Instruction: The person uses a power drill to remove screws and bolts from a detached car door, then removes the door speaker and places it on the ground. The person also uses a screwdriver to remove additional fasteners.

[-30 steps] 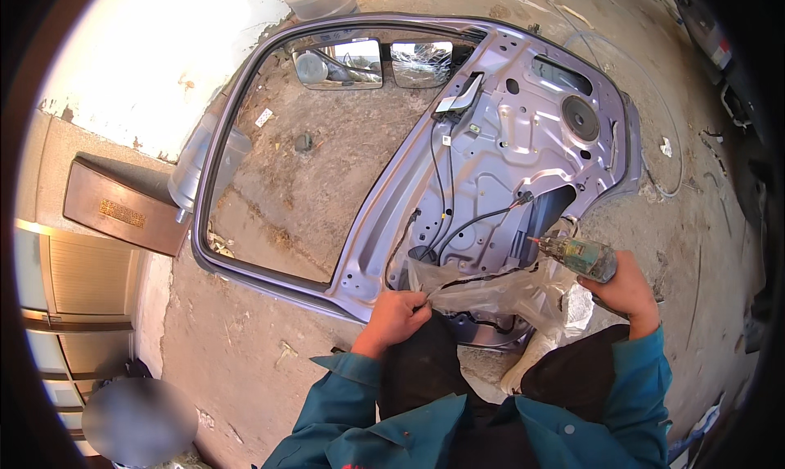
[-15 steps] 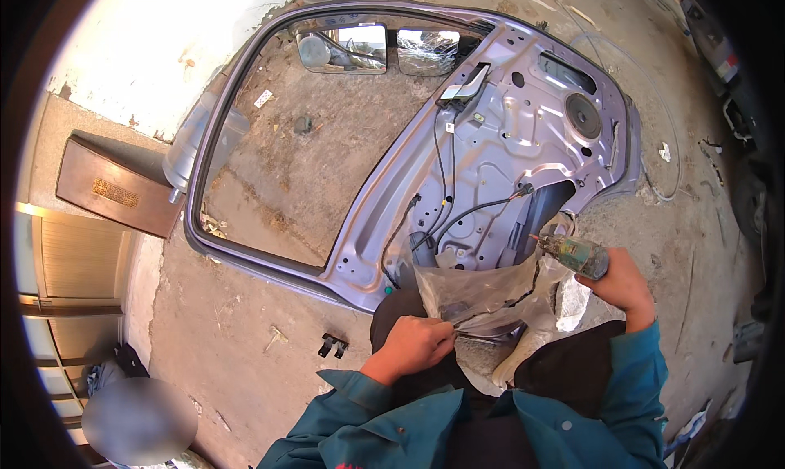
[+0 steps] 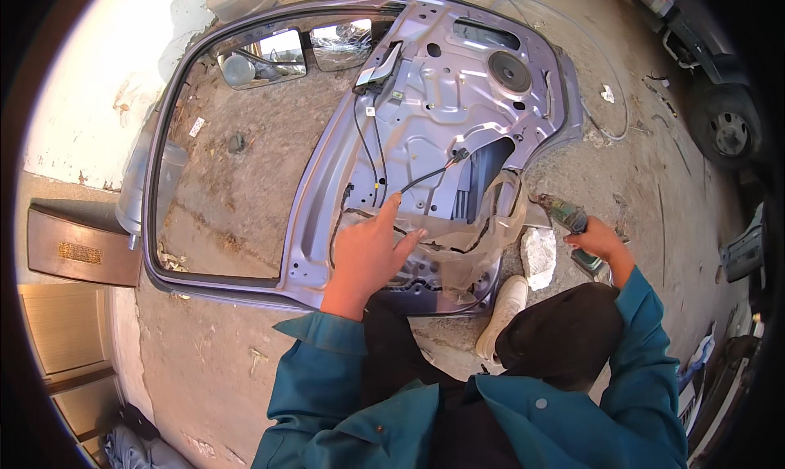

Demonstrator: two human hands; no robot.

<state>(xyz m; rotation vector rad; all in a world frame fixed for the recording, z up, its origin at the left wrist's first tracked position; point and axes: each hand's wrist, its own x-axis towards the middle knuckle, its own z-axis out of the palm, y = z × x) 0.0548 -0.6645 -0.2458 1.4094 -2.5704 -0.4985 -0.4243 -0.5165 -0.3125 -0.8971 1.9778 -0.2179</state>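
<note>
A purple car door (image 3: 315, 183) lies on the ground in front of me, its inner panel up. A loose clear plastic sheet (image 3: 491, 215) covers part of its near end. My left hand (image 3: 364, 252) is over the near side of the panel, index finger stretched out and thumb apart, holding nothing. Its fingertip is close to a black wiring cable (image 3: 421, 179); whether they touch I cannot tell. In my right hand (image 3: 601, 242) is a green cordless drill (image 3: 564, 214), held right of the door with its tip pointing left. The fingers round its handle are partly hidden.
My shoe (image 3: 503, 314) and a white chunk (image 3: 539, 258) are close to the door's near edge. Mirrors (image 3: 274, 56) lie within the window frame. A brown wooden panel (image 3: 82, 240) stands left. A vehicle wheel (image 3: 728, 134) is at far right.
My left hand has let go of the plastic sheet and moved forward over the panel, index finger extended. The sheet now lies lower on the door. The whole view has shifted right.
</note>
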